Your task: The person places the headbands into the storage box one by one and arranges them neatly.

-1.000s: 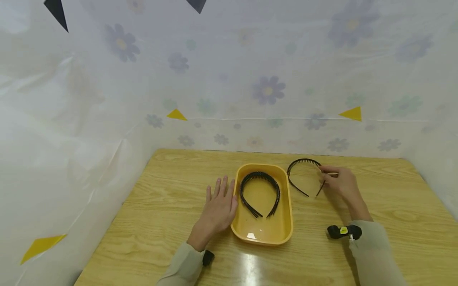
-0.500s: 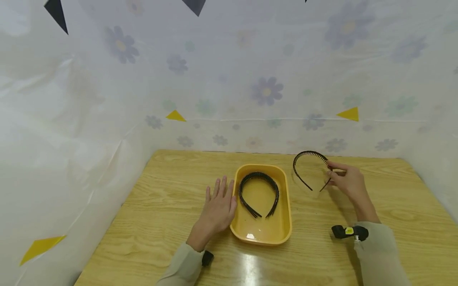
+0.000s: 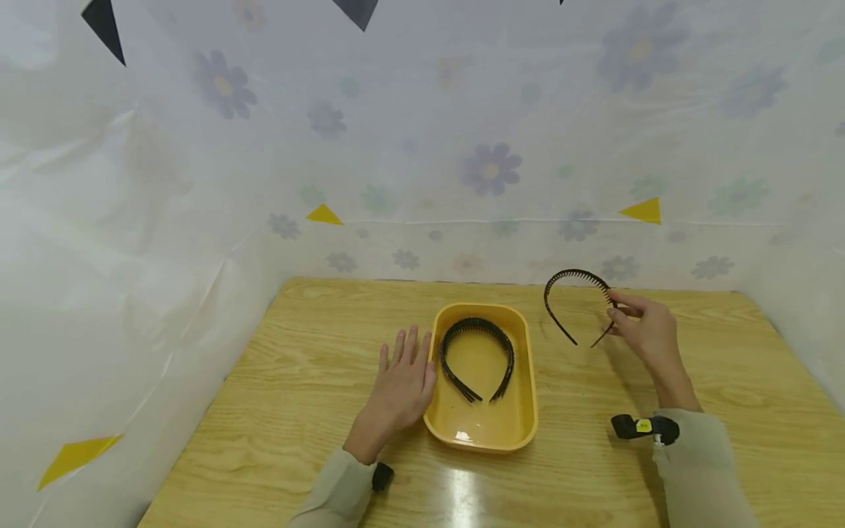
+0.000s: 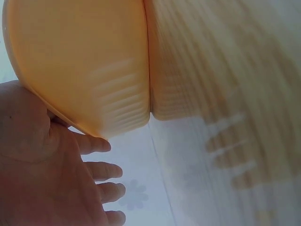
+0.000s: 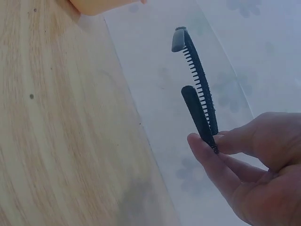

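My right hand [image 3: 650, 334] pinches a black toothed headband [image 3: 574, 273] by its right side, between thumb and fingers, above the table's far right part. In the right wrist view the headband [image 5: 203, 99] appears nearly edge-on, its comb teeth visible. A yellow plastic tray [image 3: 533, 396] stands near the table's middle, left of that hand. Inside it lie several black headbands [image 3: 477, 324] stacked together, their ends toward the near side. My left hand [image 3: 399, 385] has its fingers straight and rests against the tray's left rim. In the left wrist view the tray's outer wall [image 4: 89, 61] fills the upper left.
The wood-grain table [image 3: 317, 352] reaches back to a white sheet [image 3: 422, 147] with a flower print, which hangs along the back and sides. Yellow triangles [image 3: 643, 210] mark the sheet. A black wrist camera [image 3: 643, 427] sits on the right sleeve.
My right hand has lifted the headband from beside the tray, upward and slightly to the right. The left hand and the tray have stayed in place.
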`<state>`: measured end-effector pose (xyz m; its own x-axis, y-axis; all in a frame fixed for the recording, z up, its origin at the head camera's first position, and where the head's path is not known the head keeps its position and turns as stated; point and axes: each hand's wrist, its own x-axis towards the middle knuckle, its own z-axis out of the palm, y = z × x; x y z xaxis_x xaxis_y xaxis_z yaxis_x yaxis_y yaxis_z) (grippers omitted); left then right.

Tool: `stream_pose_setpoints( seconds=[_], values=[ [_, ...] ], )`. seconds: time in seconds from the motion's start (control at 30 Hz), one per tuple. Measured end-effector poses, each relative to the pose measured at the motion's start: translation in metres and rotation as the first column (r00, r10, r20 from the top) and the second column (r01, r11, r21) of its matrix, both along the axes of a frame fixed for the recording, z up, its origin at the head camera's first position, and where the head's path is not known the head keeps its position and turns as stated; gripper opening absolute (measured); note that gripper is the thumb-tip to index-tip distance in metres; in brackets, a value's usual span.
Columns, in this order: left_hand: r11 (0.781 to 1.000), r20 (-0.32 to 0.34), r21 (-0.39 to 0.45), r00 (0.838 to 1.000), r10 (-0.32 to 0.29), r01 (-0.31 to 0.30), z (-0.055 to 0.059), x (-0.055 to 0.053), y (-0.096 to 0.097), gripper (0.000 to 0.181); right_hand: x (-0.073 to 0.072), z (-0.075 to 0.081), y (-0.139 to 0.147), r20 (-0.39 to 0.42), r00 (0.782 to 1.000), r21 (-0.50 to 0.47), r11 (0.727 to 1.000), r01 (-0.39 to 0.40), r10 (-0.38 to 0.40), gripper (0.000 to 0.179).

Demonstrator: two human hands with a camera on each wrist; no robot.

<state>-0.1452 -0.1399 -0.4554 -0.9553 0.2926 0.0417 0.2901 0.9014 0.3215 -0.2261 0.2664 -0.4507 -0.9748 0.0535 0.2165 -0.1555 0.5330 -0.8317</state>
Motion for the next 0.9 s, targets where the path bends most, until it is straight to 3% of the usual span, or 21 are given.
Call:
stream_pose_setpoints(
  seconds=[0.33, 0.6, 0.9],
  values=[
    [1.000, -0.035, -0.006, 0.999, -0.015, 0.015, 0.000, -0.003, 0.001, 0.057, 0.002, 0.004, -0.004, -0.008, 0.999, -0.016, 0.999, 0.046, -0.046, 0.036],
    [0.999, -0.023, -0.028, 0.999, -0.028, 0.027, 0.001, -0.003, 0.003, 0.058, 0.009, 0.008, -0.009, -0.044, 0.996, -0.031, 0.997, 0.076, -0.077, 0.034],
    [0.997, -0.016, -0.053, 0.999, -0.048, 0.047, 0.000, -0.008, -0.001, 0.058, 0.016, 0.010, -0.026, -0.082, 0.995, 0.031, 0.997, 0.067, -0.064, 0.031]
  ],
)
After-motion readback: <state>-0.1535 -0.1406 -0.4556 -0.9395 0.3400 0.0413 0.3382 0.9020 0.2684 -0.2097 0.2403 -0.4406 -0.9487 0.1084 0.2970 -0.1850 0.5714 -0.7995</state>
